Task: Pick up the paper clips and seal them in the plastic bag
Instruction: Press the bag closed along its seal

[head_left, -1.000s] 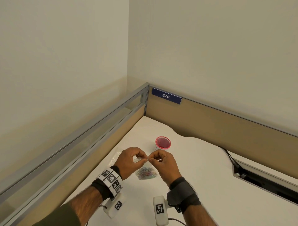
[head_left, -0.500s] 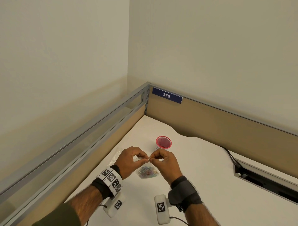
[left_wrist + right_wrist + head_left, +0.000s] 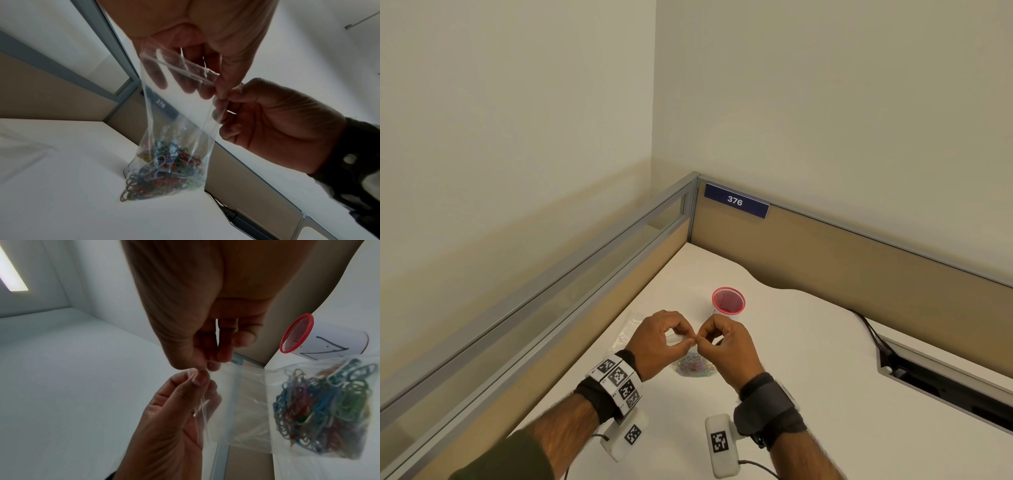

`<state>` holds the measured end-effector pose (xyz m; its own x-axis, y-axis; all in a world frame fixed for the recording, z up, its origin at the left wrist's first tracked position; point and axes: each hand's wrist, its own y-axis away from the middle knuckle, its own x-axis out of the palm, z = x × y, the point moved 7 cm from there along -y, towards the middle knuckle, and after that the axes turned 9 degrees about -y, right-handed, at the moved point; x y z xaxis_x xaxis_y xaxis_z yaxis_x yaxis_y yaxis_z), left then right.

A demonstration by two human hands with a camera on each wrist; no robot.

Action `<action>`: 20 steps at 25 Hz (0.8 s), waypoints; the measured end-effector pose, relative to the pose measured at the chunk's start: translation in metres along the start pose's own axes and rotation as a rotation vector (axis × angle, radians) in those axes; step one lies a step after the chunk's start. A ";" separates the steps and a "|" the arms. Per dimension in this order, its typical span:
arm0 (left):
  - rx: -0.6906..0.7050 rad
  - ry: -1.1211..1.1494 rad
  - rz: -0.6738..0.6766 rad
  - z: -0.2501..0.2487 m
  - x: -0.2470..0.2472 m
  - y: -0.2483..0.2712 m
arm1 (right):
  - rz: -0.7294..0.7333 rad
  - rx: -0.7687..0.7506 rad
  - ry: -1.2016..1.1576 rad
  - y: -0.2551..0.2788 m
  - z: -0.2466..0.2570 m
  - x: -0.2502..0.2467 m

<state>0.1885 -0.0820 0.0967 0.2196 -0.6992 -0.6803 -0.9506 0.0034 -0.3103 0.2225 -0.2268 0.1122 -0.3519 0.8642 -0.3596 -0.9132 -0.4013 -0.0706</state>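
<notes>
A clear zip plastic bag (image 3: 180,112) hangs upright from both hands, its bottom resting on the white desk (image 3: 808,359). Several coloured paper clips (image 3: 164,172) lie heaped in its bottom (image 3: 693,368), and show again in the right wrist view as paper clips (image 3: 324,402). My left hand (image 3: 686,339) pinches the bag's top edge, its fingers curled behind the zip strip (image 3: 185,71). My right hand (image 3: 701,340) pinches the same edge right beside it, fingertips almost touching the left hand's. The right wrist view shows the right hand (image 3: 205,368) and the left hand (image 3: 197,378) meeting at the strip's end.
A red-rimmed mesh cup (image 3: 728,300) stands just beyond the hands, with a white paper sleeve (image 3: 333,344) round it. Another clear plastic bag (image 3: 625,334) lies flat to the left. Partition walls (image 3: 859,260) close the desk's back and left. A cable slot (image 3: 945,383) opens at the right.
</notes>
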 end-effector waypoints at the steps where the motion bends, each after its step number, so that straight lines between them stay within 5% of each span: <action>1: 0.001 -0.008 0.006 -0.001 0.000 0.000 | -0.002 -0.004 0.009 0.000 0.001 0.001; 20: -0.229 0.108 0.005 0.049 -0.037 0.011 | -0.101 0.006 -0.197 -0.001 -0.011 -0.020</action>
<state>0.1810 -0.0211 0.0859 0.2017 -0.7721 -0.6026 -0.9792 -0.1463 -0.1403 0.2329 -0.2473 0.1089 -0.2916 0.9426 -0.1627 -0.9468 -0.3086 -0.0910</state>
